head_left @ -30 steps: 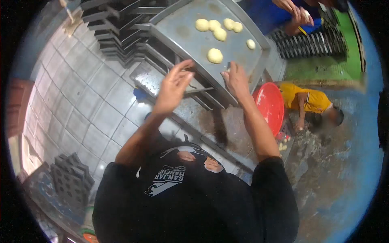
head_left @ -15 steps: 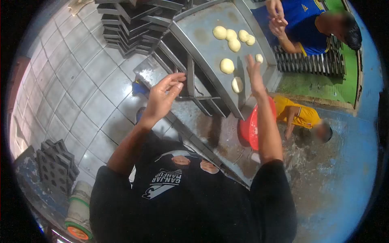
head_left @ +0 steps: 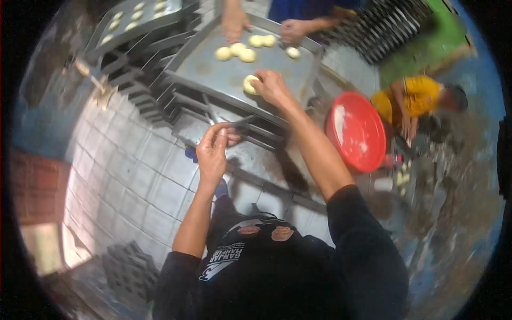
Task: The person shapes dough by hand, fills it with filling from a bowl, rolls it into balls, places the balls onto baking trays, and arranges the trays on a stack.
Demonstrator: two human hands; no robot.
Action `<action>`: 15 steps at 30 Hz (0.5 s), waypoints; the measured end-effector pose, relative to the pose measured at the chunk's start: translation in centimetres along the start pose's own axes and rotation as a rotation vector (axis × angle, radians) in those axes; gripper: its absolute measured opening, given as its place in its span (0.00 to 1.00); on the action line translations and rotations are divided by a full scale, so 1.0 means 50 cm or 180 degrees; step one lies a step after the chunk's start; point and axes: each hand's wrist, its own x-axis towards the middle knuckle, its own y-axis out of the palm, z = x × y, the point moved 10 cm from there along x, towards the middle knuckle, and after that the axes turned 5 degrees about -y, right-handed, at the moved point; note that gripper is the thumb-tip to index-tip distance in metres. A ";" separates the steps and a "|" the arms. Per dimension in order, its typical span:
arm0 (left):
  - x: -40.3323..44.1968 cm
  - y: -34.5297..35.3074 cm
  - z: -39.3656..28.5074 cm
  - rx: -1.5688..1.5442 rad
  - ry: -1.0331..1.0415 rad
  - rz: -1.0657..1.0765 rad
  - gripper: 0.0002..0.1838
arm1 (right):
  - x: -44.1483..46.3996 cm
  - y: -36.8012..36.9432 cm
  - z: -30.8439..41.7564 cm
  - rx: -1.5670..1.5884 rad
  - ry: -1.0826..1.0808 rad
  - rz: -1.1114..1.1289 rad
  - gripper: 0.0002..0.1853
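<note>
A shallow metal tray [head_left: 208, 72] holds several pale yellow dough balls [head_left: 236, 50]. My right hand [head_left: 272, 87] reaches over its near side, fingers closed around one dough ball [head_left: 249, 85] that rests on the tray. Just outside the near edge hovers my left hand [head_left: 213, 152], loosely curled, with nothing visible in it. Across the tray are another person's two hands [head_left: 234, 24], one beside the row of dough balls and the other near a small ball [head_left: 293, 52].
A red basin [head_left: 368, 130] with white residue stands to the right, near a person in a yellow shirt [head_left: 416, 96]. Stacked metal racks [head_left: 144, 69] and a second tray [head_left: 154, 25] of dough stand at the left. Small dough pieces [head_left: 402, 178] lie lower right.
My right hand has come down onto a dough ball, and the separate flat piece beside it no longer shows. The other person's hands have moved down to the tray. My view has shifted.
</note>
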 end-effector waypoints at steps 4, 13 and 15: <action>-0.049 0.156 -0.010 -0.0793 0.0144 -0.0590 0.24 | -0.266 -0.176 0.092 0.0638 -0.0813 -0.1077 0.15; -0.246 0.607 0.209 -0.0283 -0.0816 0.0588 0.24 | -0.832 -0.220 -0.134 0.1378 0.1098 -0.0888 0.23; -0.269 0.672 0.243 -0.0247 -0.1266 0.0604 0.25 | -0.888 -0.199 -0.220 0.2212 0.1305 -0.1602 0.21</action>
